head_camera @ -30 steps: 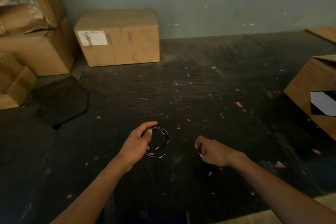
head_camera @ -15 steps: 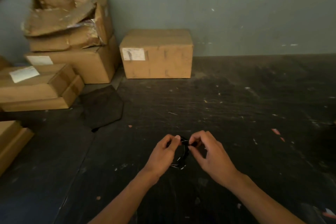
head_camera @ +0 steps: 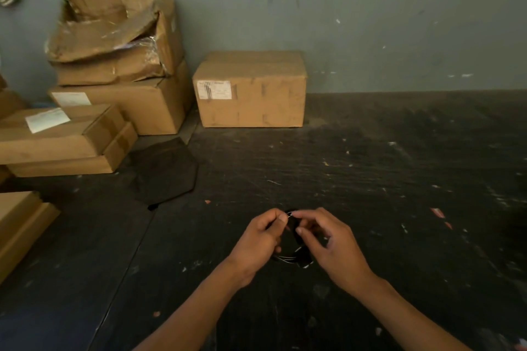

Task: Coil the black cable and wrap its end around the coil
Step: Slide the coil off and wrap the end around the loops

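Two hands meet over the dark table [head_camera: 370, 179], low in the middle of the view, and between them is the black cable [head_camera: 291, 258], already gathered into a small coil. The left hand [head_camera: 256, 242] holds the coil on its left side, with thumb and fingers curled around the strands near the top. The right hand [head_camera: 333, 245] is close beside it, almost touching, and its thumb and first fingers pinch something at the upper part of the coil. I think this is the loose end, but it is too thin and dark to be sure. The lower loops hang out below the hands, above the table.

In my judgement the coiling is done and the step now is the wrapping of the end around the coil. How many turns are made I cannot tell. The next move probably needs the left hand to keep the loops firmly together, while the right hand leads the end through the middle and around the bundle and pulls it snug. If the grip gets loose, the loops may spring open.

Far behind, cardboard boxes [head_camera: 251, 88] stand by the wall.
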{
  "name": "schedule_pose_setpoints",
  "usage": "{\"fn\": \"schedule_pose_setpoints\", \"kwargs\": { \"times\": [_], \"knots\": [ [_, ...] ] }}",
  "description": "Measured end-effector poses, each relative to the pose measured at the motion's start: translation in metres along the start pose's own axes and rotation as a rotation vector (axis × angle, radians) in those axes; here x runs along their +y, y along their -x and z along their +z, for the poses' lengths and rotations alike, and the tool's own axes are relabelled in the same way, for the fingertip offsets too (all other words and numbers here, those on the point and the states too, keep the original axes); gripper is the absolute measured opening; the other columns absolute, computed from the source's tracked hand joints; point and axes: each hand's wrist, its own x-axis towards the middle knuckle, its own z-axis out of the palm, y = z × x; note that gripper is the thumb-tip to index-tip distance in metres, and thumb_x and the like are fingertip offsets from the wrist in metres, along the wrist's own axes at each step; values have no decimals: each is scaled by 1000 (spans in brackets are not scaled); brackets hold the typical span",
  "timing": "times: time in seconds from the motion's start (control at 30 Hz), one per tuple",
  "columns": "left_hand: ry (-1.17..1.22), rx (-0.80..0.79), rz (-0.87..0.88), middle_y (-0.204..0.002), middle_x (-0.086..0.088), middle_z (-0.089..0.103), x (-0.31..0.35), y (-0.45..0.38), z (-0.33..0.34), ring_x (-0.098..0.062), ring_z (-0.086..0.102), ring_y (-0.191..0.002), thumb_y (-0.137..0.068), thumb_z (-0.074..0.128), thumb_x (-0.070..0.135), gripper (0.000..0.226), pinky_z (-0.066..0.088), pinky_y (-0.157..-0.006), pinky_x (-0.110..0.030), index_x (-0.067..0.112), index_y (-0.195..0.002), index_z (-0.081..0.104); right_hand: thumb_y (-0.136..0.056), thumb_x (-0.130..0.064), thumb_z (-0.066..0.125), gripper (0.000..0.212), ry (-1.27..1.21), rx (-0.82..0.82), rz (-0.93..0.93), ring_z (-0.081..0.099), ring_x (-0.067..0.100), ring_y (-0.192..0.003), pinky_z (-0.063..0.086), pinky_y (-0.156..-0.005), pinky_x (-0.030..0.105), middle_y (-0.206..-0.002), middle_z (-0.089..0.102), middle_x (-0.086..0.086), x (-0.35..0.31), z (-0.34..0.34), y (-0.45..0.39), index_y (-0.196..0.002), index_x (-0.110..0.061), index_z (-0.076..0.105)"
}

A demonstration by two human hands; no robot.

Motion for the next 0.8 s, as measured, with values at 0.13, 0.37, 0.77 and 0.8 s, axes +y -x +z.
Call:
{"fn": "schedule_pose_setpoints", "kwargs": {
  "times": [0.13, 0.37, 0.77, 0.8],
  "knots": [
    [1, -9, 5, -64, 15, 50, 3, -1, 0, -2, 45, -63, -103, 42, 21, 32, 43, -67, -28, 26, -77, 61, -86, -2, 69, 27, 39, 13, -66, 63, 5, -97, 52, -83, 19, -98, 63, -13, 1, -2, 0, -107, -20, 69],
    [43, 7, -42, -72, 6, 51, 5, -2, 0, -7, 45, -64, -103, 41, 23, 29, 43, -67, -27, 20, -82, 61, -88, -2, 64, 20, 92, 9, -79, 60, 8, -93, 52, -80, 24, -95, 57, -13, 2, 1, -2, -95, -21, 64],
    [29, 218, -188, -72, 0, 47, -12, -18, -12, -11, 43, -61, -102, 41, 27, 25, 40, -64, -31, 22, -89, 61, -91, 2, 55, 42, 188, -134, -172, 55, 3, -101, 49, -83, 17, -105, 48, -19, -4, 0, 2, -95, -39, 47],
    [19, 213, -185, -72, 0, 47, -13, -17, -12, -11, 43, -61, -103, 41, 27, 25, 40, -63, -30, 21, -90, 61, -91, 2, 54, 43, 159, -145, -149, 55, 4, -106, 49, -87, 18, -109, 50, -19, -3, 0, 3, -94, -40, 46]
  ]
}}
